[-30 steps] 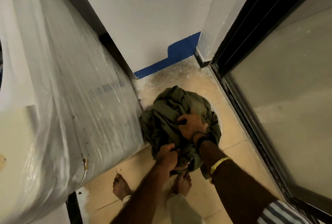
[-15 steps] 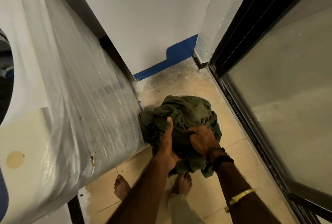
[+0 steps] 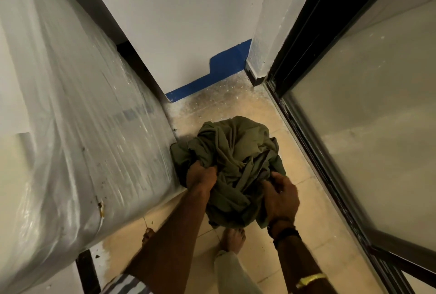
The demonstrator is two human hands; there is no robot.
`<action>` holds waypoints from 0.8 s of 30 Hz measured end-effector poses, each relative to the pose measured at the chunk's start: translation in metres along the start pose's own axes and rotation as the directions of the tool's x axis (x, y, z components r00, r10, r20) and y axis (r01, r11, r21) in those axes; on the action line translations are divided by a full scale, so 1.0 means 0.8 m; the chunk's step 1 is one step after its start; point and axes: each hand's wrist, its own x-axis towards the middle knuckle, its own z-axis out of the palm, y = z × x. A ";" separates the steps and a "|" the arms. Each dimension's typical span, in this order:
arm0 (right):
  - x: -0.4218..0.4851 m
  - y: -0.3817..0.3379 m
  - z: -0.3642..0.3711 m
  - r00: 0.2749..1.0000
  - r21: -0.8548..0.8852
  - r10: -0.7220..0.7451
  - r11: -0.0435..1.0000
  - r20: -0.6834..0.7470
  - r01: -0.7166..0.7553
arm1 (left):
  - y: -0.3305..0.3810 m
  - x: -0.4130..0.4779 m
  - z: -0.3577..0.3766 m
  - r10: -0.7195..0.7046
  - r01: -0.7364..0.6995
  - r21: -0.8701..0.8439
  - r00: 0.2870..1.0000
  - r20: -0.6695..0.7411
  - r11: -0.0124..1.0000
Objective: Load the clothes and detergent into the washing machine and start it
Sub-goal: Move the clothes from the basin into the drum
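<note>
A bundle of olive-green clothes (image 3: 232,152) hangs above the tiled floor, bunched between both hands. My left hand (image 3: 200,177) grips the bundle's left side with curled fingers. My right hand (image 3: 282,196) grips its right lower side. The washing machine (image 3: 77,128), white and wrapped in clear plastic film, fills the left of the view right beside the bundle. Its opening is out of view. No detergent is in sight.
A dark-framed glass door (image 3: 368,109) runs along the right. A white wall with a blue skirting strip (image 3: 207,81) closes the narrow passage ahead. My bare feet (image 3: 232,238) stand on the beige floor tiles under the bundle.
The left hand went from lying flat on the cloth to gripping it. The right hand shifted down to the bundle's right side. The bundle has risen off the floor.
</note>
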 end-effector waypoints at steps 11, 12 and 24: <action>0.046 0.053 0.039 0.918 0.264 0.306 0.891 0.250 -0.369 | -0.043 0.059 0.015 0.115 -0.115 0.088 0.993 0.003 0.990; 0.047 0.054 0.047 0.928 0.274 0.276 0.899 0.251 -0.341 | -0.048 0.066 0.017 0.104 -0.104 0.003 0.994 -0.025 0.995; 0.048 0.050 0.084 0.932 0.189 0.301 0.921 0.201 -0.339 | -0.034 0.038 0.029 0.162 -0.164 -0.136 0.986 -0.025 0.977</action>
